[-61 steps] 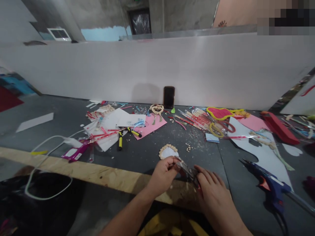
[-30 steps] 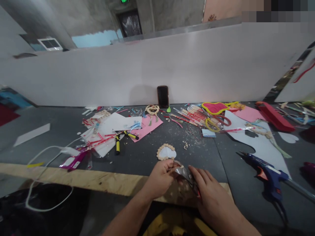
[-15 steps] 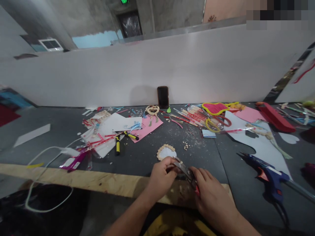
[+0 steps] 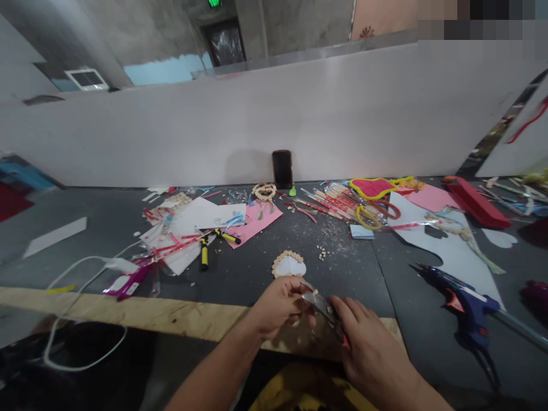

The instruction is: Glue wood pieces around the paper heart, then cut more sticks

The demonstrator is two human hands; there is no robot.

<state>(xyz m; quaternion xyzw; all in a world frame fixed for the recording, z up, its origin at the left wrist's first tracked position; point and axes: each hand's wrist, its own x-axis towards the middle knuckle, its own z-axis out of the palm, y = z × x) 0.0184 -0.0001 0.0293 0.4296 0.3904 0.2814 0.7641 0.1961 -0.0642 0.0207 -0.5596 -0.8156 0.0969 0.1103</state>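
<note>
My right hand is closed round the red handles of pruning shears, whose metal blades point left towards my other hand. A small pale piece shows at the blades. My left hand is closed beside the blade tips, fingers bent together; what it pinches is mostly hidden. Just beyond it on the table lies a white paper heart with small beige pieces along its left and upper edge. A little pile of loose beige bits lies to the right of the heart.
A blue glue gun lies at right on white cut paper. Wrapped chopsticks and a phone are at the back by the white partition. Yellow-handled pliers and a white cable are at left.
The shear blades have turned and shifted slightly between frames, staying by my left fingers. My left hand's lower fingers have loosened downward. The camera view has shifted a little.
</note>
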